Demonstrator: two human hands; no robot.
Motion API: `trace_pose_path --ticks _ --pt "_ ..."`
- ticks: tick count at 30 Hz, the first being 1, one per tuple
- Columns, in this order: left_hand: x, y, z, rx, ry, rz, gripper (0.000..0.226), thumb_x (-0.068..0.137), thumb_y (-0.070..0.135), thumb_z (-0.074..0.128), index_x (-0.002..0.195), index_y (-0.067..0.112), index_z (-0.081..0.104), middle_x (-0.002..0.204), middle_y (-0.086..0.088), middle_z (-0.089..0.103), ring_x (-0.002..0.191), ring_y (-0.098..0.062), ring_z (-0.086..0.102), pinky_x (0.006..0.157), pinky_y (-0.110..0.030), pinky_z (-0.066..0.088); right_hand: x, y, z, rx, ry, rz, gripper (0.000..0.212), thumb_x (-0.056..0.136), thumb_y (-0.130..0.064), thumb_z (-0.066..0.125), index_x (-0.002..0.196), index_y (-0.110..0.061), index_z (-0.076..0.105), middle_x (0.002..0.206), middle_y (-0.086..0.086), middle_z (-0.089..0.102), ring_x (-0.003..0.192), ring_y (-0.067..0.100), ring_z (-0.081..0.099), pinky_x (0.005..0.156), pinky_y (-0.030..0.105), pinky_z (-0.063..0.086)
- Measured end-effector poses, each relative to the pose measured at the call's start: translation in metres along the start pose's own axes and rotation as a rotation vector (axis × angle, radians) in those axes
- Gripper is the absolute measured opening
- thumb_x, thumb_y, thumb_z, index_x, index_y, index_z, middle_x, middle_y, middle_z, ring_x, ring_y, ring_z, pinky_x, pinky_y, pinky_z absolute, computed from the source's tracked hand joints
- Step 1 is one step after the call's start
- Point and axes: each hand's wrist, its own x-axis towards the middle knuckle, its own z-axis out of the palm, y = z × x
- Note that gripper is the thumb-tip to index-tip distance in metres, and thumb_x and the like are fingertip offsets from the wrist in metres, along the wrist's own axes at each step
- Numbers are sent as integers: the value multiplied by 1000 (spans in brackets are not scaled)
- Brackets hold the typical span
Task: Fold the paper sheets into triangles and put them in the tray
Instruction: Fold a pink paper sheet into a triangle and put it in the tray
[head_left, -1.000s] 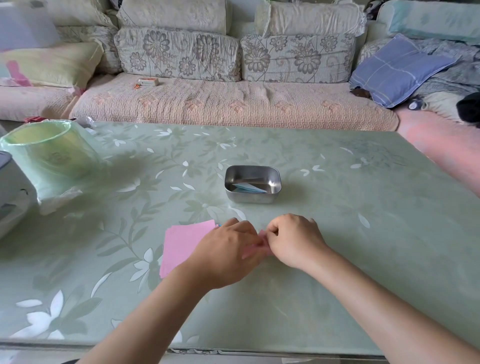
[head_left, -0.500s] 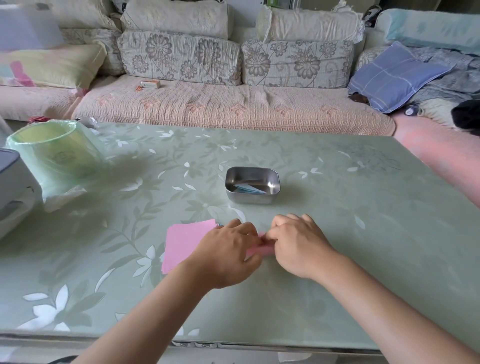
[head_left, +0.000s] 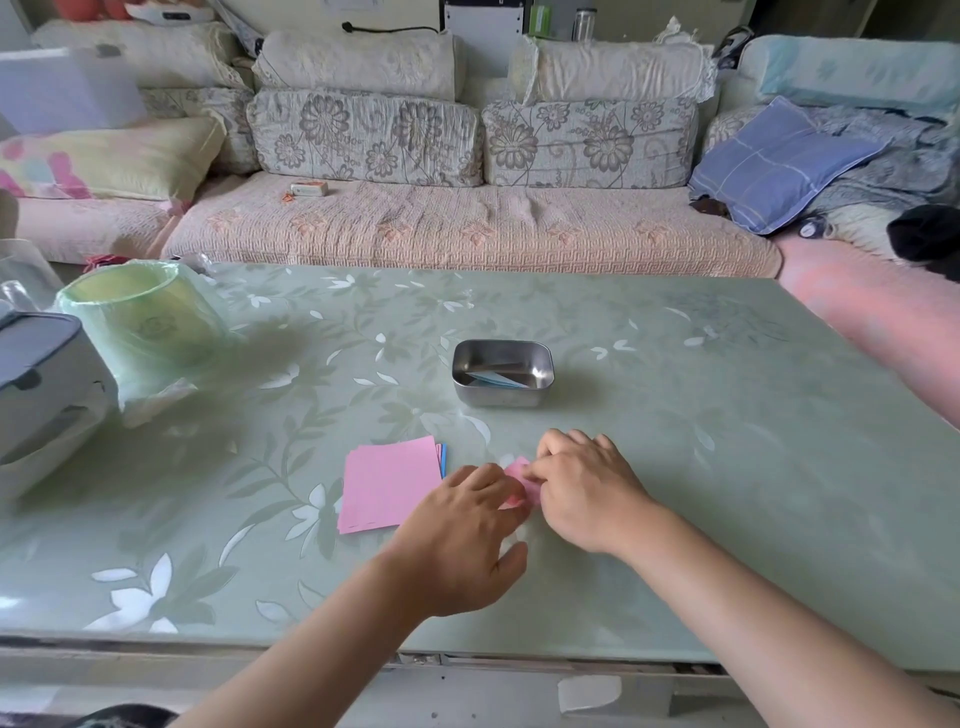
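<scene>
A: Far left first?
B: Grey-and-white appliance (head_left: 36, 374) at the table edge, cut off by the frame. Just right of it, a green bin (head_left: 140, 322) with a loose plastic liner.
A: And the paper?
B: Stack of pink sheets (head_left: 389, 483) flat on the green floral table (head_left: 727, 467), near the front, left of both hands. Blue sheet edge (head_left: 443, 460) peeking out along the stack's right side.
A: Then the hands?
B: Left hand (head_left: 457, 540) palm down just right of the stack, covering its near right corner. Fingers bent, tips on the pink sheet (head_left: 519, 470); thumb splayed out on the near side, clear of the paper. Pinching or only pressing: cannot tell.
A: The sheet itself?
B: Small, mostly hidden between the two hands, down at the table surface. Only a pink corner showing.
A: Tray?
B: Metal tray (head_left: 498, 397) farther back, apart from the hands, roughly in line with the sheet. Holds a folded light-blue paper (head_left: 493, 379) on its floor.
A: Right side?
B: Right hand (head_left: 587, 493) knuckles up, fingers curled, gripping the pink sheet from the right. Beyond the table, a sofa (head_left: 467, 228) and, far right, a blue checked pillow (head_left: 774, 161).
</scene>
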Motion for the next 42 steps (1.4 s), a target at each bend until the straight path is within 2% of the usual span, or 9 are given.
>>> trace_pose_path --ticks 3,7,11,13,16,23,31,37,42 --pt "-1 5 3 -50 -33 -40 51 95 50 36 128 19 59 128 6 55 118 -16 45 103 -28 35 -4 -3 1 -47 13 -17 38 97 -23 39 120 -34 66 109 -6 46 107 21 45 84 35 26" --pt "-1 7 5 -123 -73 -90 54 96 56 37 137 23 50 132 8 49 120 -15 44 94 -32 45 -11 -5 3 -111 34 -54 38 93 -24 38 121 -28 62 123 -3 47 116 23 43 93 37 29" --pt "-2 7 7 -171 -53 -105 54 96 57 39 140 27 48 135 11 46 123 -12 42 92 -35 48 -23 -2 4 -144 36 -131 51 86 -25 30 125 -24 63 142 -3 43 129 21 36 103 35 26" --pt "-3 6 9 -171 -53 -104 55 96 59 37 142 29 47 136 11 45 124 -11 40 96 -33 46 -30 0 3 -139 32 -165 57 82 -23 27 123 -22 67 139 -4 47 128 20 37 104 34 25" --pt "-4 7 11 -177 -46 -97 54 97 60 37 143 34 45 133 11 45 125 -10 40 96 -32 46 -37 4 4 -160 39 -193 51 84 -21 31 117 -22 69 132 -8 55 122 19 42 104 34 26" --pt "-3 11 10 -190 -39 -124 51 99 55 38 145 34 42 133 12 45 126 -9 39 96 -32 47 -47 4 8 -136 45 -162 52 84 -21 33 125 -24 65 131 -11 54 122 17 45 103 33 29" --pt "-10 7 4 -83 -30 -225 44 100 49 39 122 20 63 128 9 53 120 -10 44 89 -30 47 -51 2 12 -121 70 -123 46 84 -19 40 122 -20 66 131 -9 55 119 18 49 97 33 32" --pt "-20 1 0 -56 -46 -321 46 101 49 36 120 18 65 125 8 53 118 -11 45 88 -30 47 -50 2 14 -114 86 -110 43 84 -16 43 117 -20 69 125 -8 58 114 20 52 92 34 34" --pt "-27 -4 -1 -39 -62 -355 47 101 49 35 118 16 64 123 9 54 116 -13 45 90 -34 48 -49 2 14 -112 82 -91 45 86 -16 41 121 -24 68 129 -11 55 117 18 50 95 33 33"
